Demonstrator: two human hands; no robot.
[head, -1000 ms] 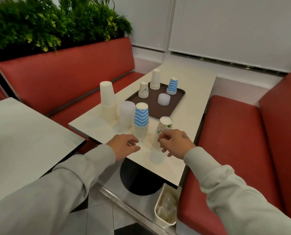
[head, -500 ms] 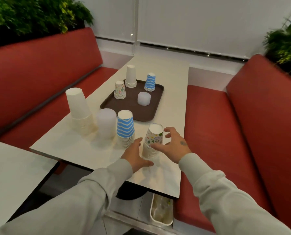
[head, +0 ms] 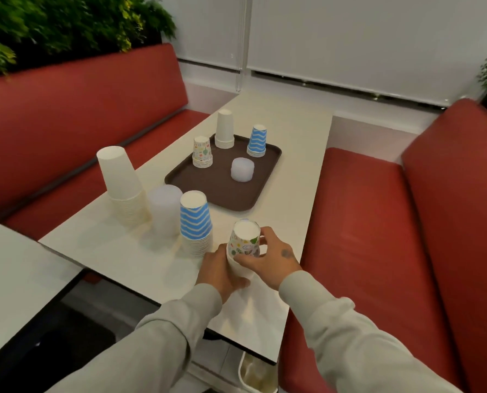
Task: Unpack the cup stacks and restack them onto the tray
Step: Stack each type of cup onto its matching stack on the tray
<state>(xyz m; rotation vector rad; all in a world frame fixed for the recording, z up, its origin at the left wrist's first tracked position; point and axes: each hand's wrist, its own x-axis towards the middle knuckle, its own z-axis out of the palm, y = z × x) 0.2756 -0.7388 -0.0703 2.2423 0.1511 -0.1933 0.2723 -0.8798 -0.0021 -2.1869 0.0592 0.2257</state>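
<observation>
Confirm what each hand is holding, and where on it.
Both on the patterned cup stack: right hand grips the top cup's side, left hand grips the stack's lower part.

The base of the patterned cup stack (head: 244, 242) is covered by the left hand (head: 219, 272) and right hand (head: 269, 259). The clear cup stack (head: 165, 212) is too blurred to count. The bin (head: 255, 374) under the surface (head: 117, 251) is cut off at the bottom edge.
</observation>
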